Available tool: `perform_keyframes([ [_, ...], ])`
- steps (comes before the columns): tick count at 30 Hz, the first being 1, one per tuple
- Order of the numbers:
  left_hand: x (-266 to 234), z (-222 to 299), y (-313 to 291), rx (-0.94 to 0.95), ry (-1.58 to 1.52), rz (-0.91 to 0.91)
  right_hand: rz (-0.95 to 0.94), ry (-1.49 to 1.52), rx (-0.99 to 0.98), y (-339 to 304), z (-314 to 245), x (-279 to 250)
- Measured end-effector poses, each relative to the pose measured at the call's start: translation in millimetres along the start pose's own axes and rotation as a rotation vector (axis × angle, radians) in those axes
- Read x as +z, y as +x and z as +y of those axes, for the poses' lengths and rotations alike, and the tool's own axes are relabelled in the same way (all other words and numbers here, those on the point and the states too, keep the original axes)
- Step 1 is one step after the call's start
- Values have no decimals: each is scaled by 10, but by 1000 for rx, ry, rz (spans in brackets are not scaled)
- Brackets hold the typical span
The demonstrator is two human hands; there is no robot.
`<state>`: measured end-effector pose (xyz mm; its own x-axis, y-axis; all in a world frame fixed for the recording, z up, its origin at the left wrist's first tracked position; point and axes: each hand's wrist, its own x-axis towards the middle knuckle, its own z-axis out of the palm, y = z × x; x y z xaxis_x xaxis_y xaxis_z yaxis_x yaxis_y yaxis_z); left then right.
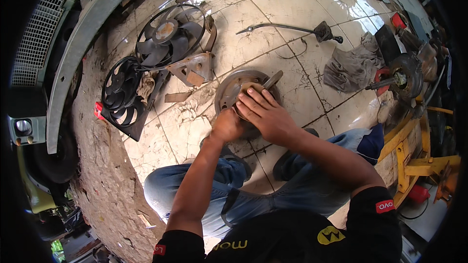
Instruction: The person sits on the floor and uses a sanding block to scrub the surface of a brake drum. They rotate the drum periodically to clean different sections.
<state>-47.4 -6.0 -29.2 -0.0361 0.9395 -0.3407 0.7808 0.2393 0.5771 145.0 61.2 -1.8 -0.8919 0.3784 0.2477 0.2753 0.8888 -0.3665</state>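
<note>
On the tiled floor between my feet lies a round, rusty metal part [225, 86] with a raised rim and small holes, like a brake drum or backing plate. My right hand [261, 112] lies over its middle, fingers stretched out on a brownish, rounded piece whose kind I cannot make out. Close beside it, my left hand [227, 125] is curled at the part's near left side. Whatever its fingers grip is hidden. A narrow curved metal piece [273, 80] sticks up at the part's far right, just past my right fingertips.
To the left lie two black radiator fans [163, 44] and a triangular metal bracket [197, 65]. Beyond my hands is a gear lever [292, 28]. A grey rag [352, 63] lies at right, near a greasy hub assembly [405, 79] and a yellow metal frame [409, 165].
</note>
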Motion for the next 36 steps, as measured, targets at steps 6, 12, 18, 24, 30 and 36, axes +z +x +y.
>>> perform_keyframes([
  [6, -39, 93, -23, 63, -30, 133, 65, -50, 362, 18, 267, -94],
  [12, -162, 202, -31, -20, -93, 37, 9, -37, 134, 27, 239, -172],
  [18, -23, -55, 30, 60, 36, -15, -1, 5, 192, -28, 44, -122],
  [24, -94, 76, -3, 25, -86, 79, -32, -114, 413, 2, 289, -196],
  [30, -40, -51, 2, 58, -20, 18, -98, -17, 92, -39, -3, -161],
  [36, -87, 31, 8, -36, -76, 52, -49, -41, 214, -27, 27, -189],
])
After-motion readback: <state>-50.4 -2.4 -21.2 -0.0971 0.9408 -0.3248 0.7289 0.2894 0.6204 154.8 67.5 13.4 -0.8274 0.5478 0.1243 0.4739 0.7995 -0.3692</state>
